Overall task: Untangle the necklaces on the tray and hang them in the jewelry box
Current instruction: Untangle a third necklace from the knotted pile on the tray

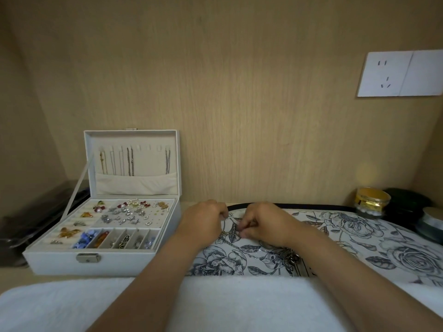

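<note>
Pale wood-grain panels form the back and side walls of a nook, with a white rectangular wall socket plate (400, 74) at the upper right. A light wooden bench (14, 275) runs below.

Head view: a white, leather-look rectangular jewelry box (100, 257) stands open on the left of the bench, with a metal clasp on its front. Its upright lid is lined in cream fabric. One gold chain and several thin silver chains (130, 161) hang there from a row of hooks, their ends tucked into a gathered pocket. The base holds ring rolls with amber-coloured pieces, a flat panel scattered with pearl, red and silver earrings, and a front row of narrow compartments with blue beads, an amber piece and small metal items.

Just right of the box lies a flat tray with a grey-blue rose print and a dark rim (359, 238). A tangle of fine silver necklaces (282, 252) rests on it, near the right forearm.

Both hands sit knuckles-up on the tray, close together. The right hand (263, 224) pinches a thin chain between curled fingertips. The left hand (203, 221) has its fingers curled down; I cannot tell whether it holds the chain.

A fluffy white towel (227, 305) fills the foreground. A gold-lidded round jar (372, 200) and a dark round container (405, 206) stand at the far right.
</note>
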Available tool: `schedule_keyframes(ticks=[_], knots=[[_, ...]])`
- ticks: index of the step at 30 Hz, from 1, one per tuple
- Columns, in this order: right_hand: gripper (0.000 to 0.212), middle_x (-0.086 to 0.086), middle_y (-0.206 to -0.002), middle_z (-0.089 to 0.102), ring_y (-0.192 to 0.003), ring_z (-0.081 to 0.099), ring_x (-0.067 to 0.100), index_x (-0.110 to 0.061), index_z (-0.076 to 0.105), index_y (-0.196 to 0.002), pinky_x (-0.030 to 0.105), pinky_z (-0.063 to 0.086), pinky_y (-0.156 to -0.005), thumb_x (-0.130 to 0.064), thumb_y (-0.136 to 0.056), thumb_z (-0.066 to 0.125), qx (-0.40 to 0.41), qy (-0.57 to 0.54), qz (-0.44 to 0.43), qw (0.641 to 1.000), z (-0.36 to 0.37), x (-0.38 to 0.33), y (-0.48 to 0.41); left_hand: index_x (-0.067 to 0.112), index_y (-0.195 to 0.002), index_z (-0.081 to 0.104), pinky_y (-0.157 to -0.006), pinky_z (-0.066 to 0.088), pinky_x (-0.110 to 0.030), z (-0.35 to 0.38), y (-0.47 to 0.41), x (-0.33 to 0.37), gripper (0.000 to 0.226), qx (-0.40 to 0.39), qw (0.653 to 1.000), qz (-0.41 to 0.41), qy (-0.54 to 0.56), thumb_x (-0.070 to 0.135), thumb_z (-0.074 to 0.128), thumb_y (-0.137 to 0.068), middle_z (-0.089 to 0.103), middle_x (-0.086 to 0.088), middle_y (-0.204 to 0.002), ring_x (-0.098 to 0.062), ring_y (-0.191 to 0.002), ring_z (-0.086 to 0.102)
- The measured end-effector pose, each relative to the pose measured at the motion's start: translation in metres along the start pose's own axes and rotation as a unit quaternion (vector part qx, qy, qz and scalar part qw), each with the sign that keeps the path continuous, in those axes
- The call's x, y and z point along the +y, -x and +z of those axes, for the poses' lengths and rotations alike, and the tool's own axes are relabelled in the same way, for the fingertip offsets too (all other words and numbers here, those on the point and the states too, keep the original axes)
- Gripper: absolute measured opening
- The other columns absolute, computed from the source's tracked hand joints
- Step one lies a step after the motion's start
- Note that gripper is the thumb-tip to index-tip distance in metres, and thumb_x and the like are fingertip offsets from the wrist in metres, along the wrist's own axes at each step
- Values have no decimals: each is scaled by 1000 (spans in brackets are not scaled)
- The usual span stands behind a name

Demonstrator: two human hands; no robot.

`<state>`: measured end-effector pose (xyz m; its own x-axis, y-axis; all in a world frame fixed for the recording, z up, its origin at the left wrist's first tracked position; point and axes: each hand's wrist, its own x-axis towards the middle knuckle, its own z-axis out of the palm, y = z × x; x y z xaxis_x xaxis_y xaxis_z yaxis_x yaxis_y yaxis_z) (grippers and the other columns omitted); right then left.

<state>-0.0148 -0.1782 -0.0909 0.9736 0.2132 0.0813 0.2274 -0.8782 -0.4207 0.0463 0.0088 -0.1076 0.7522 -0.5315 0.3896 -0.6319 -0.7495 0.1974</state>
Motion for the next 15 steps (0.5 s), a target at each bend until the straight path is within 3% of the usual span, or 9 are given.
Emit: schedule_keyframes(ticks=[4, 9, 12, 15], knots=[[9, -16, -85, 71, -80, 68, 4, -21, 79, -88, 29, 57, -82, -28, -87, 74, 20, 59, 47, 997, -10, 12, 3, 27, -108, 69, -86, 51, -33, 6, 0, -4, 22, 9, 998, -9, 56, 19, 51, -99, 68, 8, -110, -12, -100, 59], [19, -3, -91, 71, -84, 66, 17, -18, 73, -90, 30, 54, -76, -35, -86, 64, 34, 210, 153, 965, -18, 26, 6, 29, -114, 67, -91, 45, -31, 19, 2, -2, 19, 5, 997, -2, 77, 30, 58, -97, 63, 9, -107, -12, -106, 50], [19, -1, -103, 66, -93, 61, 19, -20, 73, -100, 30, 50, -80, -24, -85, 63, 81, 266, 105, 955, -15, 24, 3, 27, -118, 66, -95, 43, -33, 20, 2, 2, 23, 2, 997, 10, 74, 30, 57, -98, 61, 7, -112, -13, -110, 47], [22, -5, -105, 63, -101, 58, 14, -28, 75, -107, 30, 49, -85, -26, -88, 64, 90, 169, 28, 981, -9, 17, 2, 29, -99, 65, -80, 41, -27, 15, 2, 11, 9, 52, 996, 48, 58, 31, 58, -94, 59, 12, -94, -11, -99, 52]])
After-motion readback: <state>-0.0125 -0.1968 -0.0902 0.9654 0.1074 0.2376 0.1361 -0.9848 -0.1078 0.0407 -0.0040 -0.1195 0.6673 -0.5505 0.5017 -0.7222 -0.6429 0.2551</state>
